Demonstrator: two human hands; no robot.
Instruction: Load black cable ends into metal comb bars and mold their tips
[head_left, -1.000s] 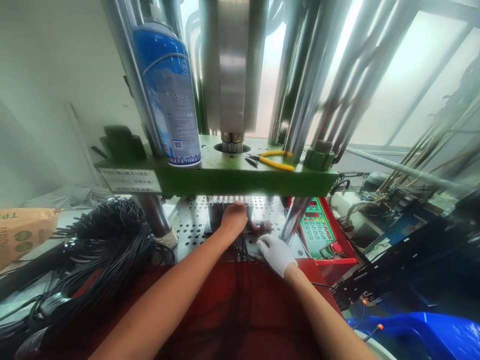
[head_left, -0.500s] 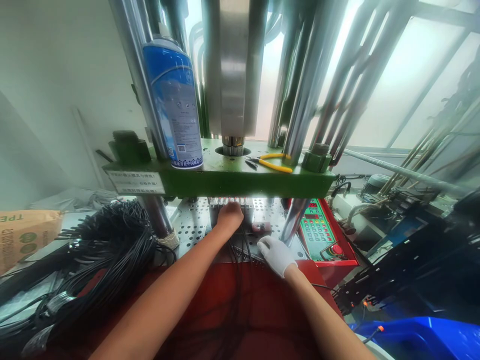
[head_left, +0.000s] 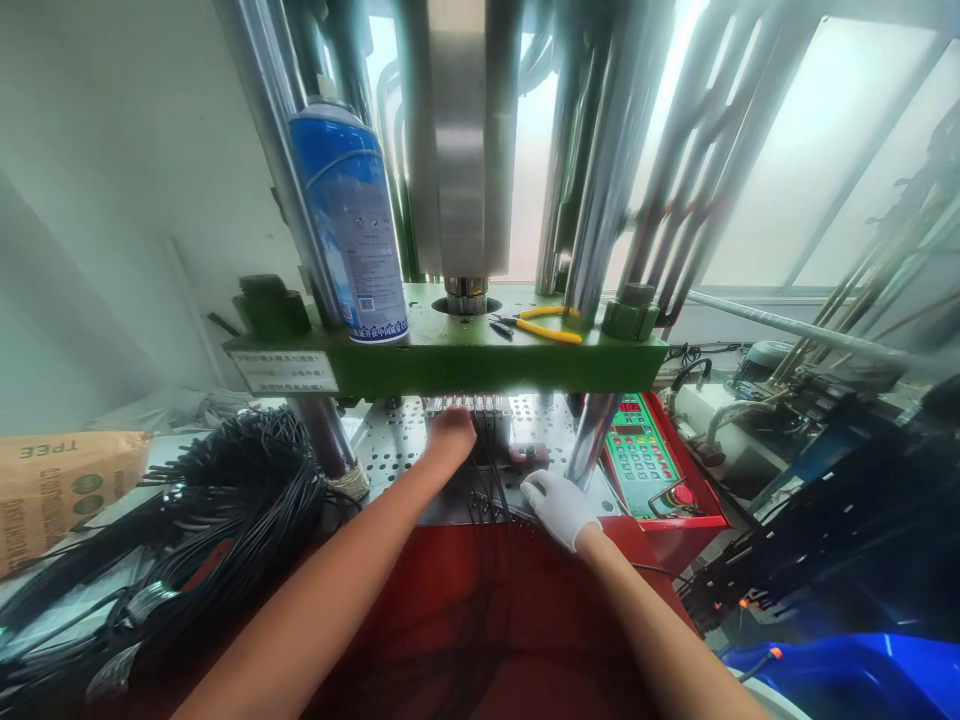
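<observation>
My bare left hand (head_left: 452, 437) is closed at the front of a metal mould block (head_left: 495, 437) under the green crossbeam. Its fingertips and whatever they may hold are hidden. Black cables (head_left: 491, 480) run from the block over the front edge, just right of this hand. In a white glove, my right hand (head_left: 559, 508) rests low over the perforated metal plate (head_left: 391, 440), fingers loosely bent and apart. A dark narrow bar (head_left: 504, 507) lies by its fingertips. Behind that hand sits a small reddish block (head_left: 529, 454).
On the green crossbeam (head_left: 450, 368) stand a blue spray can (head_left: 352, 230) and yellow-handled cutters (head_left: 551, 326). Steel columns (head_left: 592, 440) flank the plate. A bundle of black cables (head_left: 247, 500) lies left; a red-framed control panel (head_left: 646, 460) is right.
My left hand has shifted slightly left along the mould block, still closed. The right hand stays nearly in place. The whole view has moved a little.
</observation>
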